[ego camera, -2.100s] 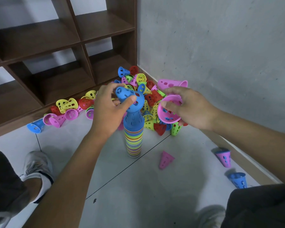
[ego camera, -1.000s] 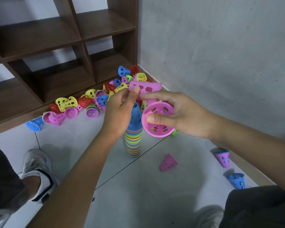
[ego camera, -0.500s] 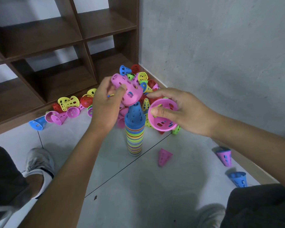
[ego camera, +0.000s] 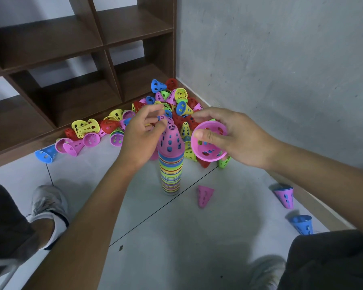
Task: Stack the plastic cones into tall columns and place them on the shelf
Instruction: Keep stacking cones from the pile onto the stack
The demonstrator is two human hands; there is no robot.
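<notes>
Here the shelf (ego camera: 76, 45), a dark wood unit with open compartments, is cut off at the top and left edges, so its full extent cannot be seen. The floor (ego camera: 176, 237) is pale tile, and a grey wall (ego camera: 281, 59) meets it on the right. A pile (ego camera: 176, 101) of loose cones in pink, yellow, red, blue and green lies in the corner between shelf and wall; its near part is hidden behind both hands. The stack (ego camera: 170, 164) stands upright on the floor in front of the pile, striped in many colours, with a pink perforated cone as its top piece. The left hand (ego camera: 140, 137) is beside the stack top, fingers loosely curled near the tip of that cone; whether they touch it cannot be told, and they grip nothing visible. The right hand (ego camera: 233, 137) is just right of the stack top and holds a pink cone (ego camera: 209, 144) by its rim, thumb on the near edge, fingers over the far edge, open mouth facing the camera. A lone cone (ego camera: 203, 195) lies on the floor right of the stack base. Two more cones, pink (ego camera: 285, 196) and blue (ego camera: 302, 223), stand by the right wall. No writing or labels are legible.
</notes>
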